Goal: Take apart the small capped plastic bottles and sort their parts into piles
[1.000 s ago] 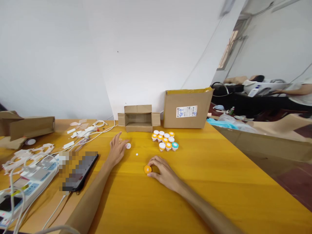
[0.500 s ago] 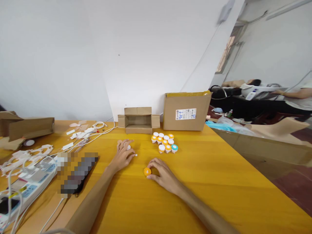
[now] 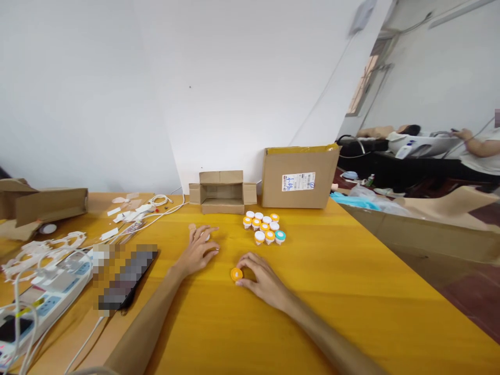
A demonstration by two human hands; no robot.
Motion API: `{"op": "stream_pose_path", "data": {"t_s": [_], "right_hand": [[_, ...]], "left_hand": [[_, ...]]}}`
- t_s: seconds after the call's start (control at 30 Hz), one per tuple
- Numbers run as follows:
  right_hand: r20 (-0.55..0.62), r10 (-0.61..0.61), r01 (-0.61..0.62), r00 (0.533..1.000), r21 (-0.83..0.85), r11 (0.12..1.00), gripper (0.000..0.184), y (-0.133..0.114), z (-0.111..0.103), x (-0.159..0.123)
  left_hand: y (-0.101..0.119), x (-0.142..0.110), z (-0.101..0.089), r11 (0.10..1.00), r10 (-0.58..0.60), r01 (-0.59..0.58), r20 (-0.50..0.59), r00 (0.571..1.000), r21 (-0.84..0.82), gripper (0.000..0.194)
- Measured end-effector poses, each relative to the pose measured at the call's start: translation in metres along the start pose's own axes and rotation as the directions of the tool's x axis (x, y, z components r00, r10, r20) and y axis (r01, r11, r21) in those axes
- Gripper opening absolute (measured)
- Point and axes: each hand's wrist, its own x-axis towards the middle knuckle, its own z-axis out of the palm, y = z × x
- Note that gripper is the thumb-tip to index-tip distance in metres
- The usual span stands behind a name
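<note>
One disc (image 3: 207,237) partly behind left hand (image 3: 194,257)

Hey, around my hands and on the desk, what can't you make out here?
In the head view:
- White round piece: partly covered by the left hand.
- Orange cap: underside faces away.
- Phone: screen hidden by pixelation.
- Carton label: print too small.
- Co-worker: cut off by the right edge.

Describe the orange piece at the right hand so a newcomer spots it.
Find the big labelled carton on the table, then the small round pieces clustered before it. Nearer the camera and leftward, the right hand holds the orange piece between thumb and finger. Unlike the clustered ones, it sits apart, at fingertips.
</note>
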Motion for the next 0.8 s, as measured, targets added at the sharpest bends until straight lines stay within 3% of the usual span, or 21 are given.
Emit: {"op": "stream_pose_path", "data": {"t_s": [0.8], "right_hand": [[0.018, 0.029, -0.03, 0.999, 0.018, 0.999, 0.018, -0.003, -0.002, 0.0]], "left_hand": [[-0.027, -0.009, -0.003, 0.97, -0.193, 0.21, -0.142, 0.971, 0.119, 0.034]]}}
